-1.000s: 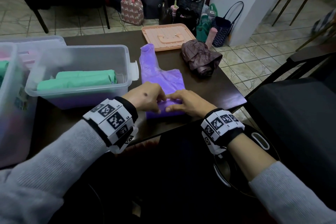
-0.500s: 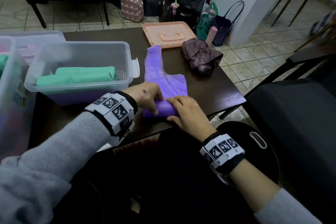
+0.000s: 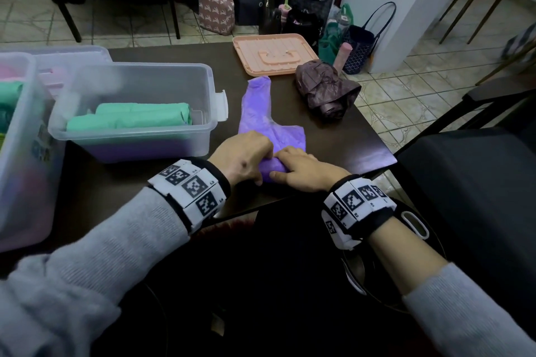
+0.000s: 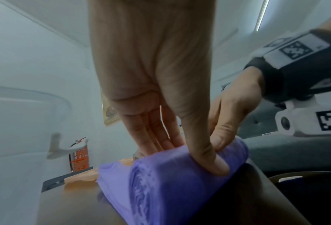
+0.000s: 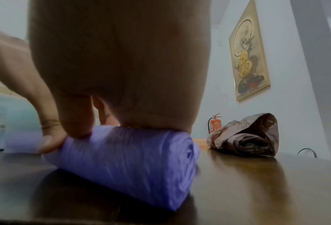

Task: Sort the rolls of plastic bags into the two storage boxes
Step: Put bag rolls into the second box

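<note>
- Both hands on the purple roll (image 3: pixel 271 172) at the near edge of the dark table (image 3: pixel 356 136), right in front of the person.
- Left hand (image 3: pixel 242 158): thumb pressed into the roll's near side, fingers reaching over the top, so it's gripping it.
- Right hand (image 3: pixel 301 172): thumb pinching the same roll, fingers curled over it.
- Roll lies flat, long axis left to right; its loose purple tail (image 3: pixel 258 107) stretches away across the table toward the pink tray (image 3: pixel 275 55).
- Just left, the clear storage box (image 3: pixel 130 136) holds 2 green rolls (image 3: pixel 130 119) lying side by side, lengthwise left to right.
- Far left, a 2nd clear box (image 3: pixel 17 136) shows green and pink inside; too blurred to count.
- Beyond, a folded brown umbrella (image 3: pixel 326 90) beside the tray.
</note>
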